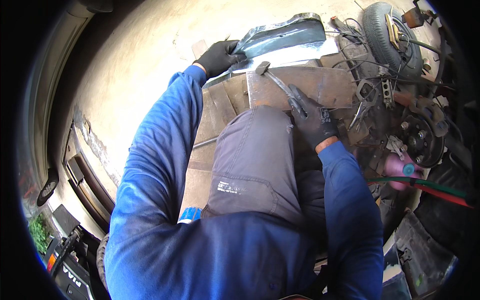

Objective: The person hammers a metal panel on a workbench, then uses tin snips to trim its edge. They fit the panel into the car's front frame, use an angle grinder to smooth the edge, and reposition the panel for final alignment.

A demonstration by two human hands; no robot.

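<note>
My left hand [220, 58], in a black glove, is closed on the near left end of a bent sheet-metal panel [287, 37]. The panel is shiny, with a curved raised flange along its far side. In my right hand [312, 117], also gloved in black, is a hammer [274, 77], its fingers wrapped round the handle. The hammer's head points up and left, close to the panel's near edge. Under the hammer lies a flat, rusty steel plate [320, 82], just beyond my knee. The fingertips of my left hand are partly hidden by the panel.
At the far right lies a tyred wheel [390, 37] among cables. Locking pliers [364, 102] rest right of the plate. Further right are a dark wheel hub [422, 140], a pink spool [400, 167], and green and red hoses [425, 185]. A vehicle side [55, 75] borders the left.
</note>
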